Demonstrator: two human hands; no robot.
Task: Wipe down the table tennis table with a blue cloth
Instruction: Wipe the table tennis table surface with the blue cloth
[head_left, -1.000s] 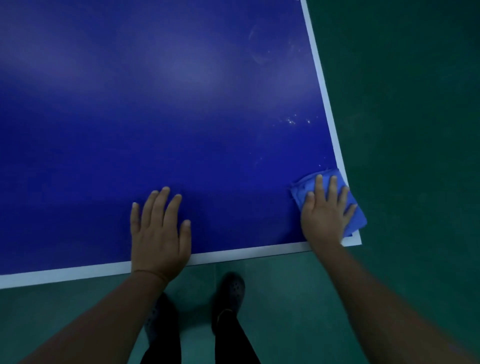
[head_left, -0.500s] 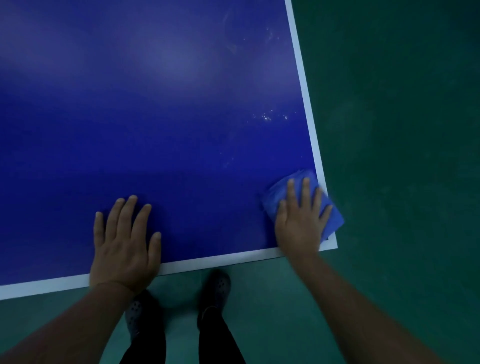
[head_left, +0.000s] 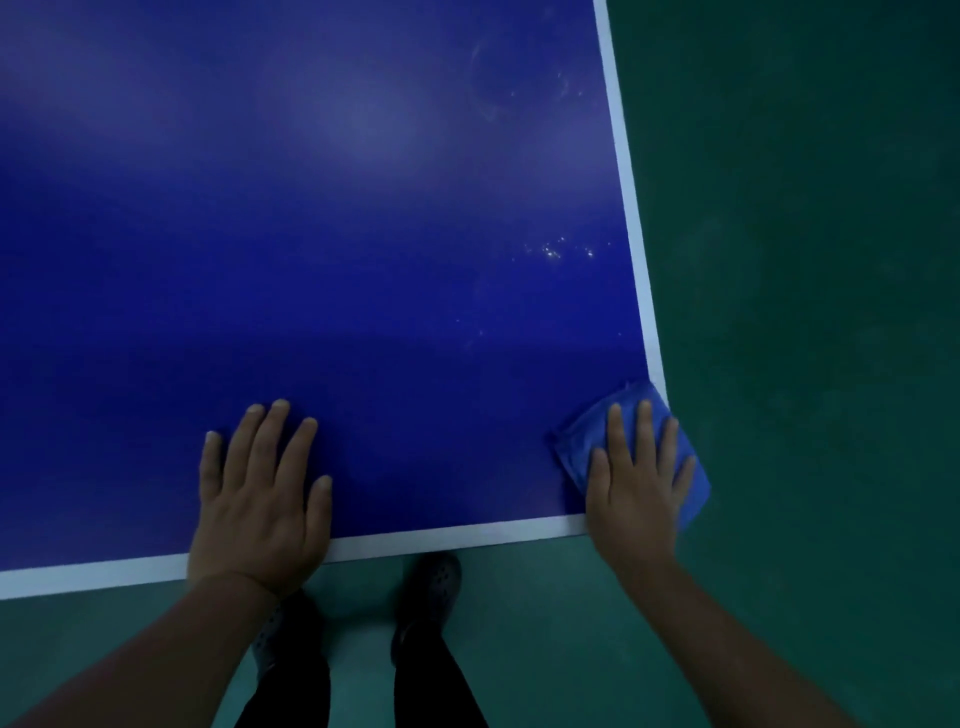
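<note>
The big dark blue surface (head_left: 363, 260) fills the view. The right hand (head_left: 636, 488), fingers straight, presses the folded blue cloth (head_left: 576, 447) onto the near right corner to wipe. The left hand (head_left: 260, 499) lies flat, likely for support.

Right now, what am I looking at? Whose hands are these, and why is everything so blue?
This picture comes from a camera worn on a person's head, looking down, so you see what that person sees. The two hands are the person's own. The big blue surface is a table tennis table, with a white line along its edges. You are looking at its near right corner. The left hand lies flat on the bare table, fingers straight, holding nothing. The right hand lies flat on a folded blue cloth at the corner, pressing it down with straight fingers. Part of the cloth hangs over the edge. Small shiny specks sit on the table farther up, near the right edge. Below the table you can see the green floor and the person's dark shoes.
</note>
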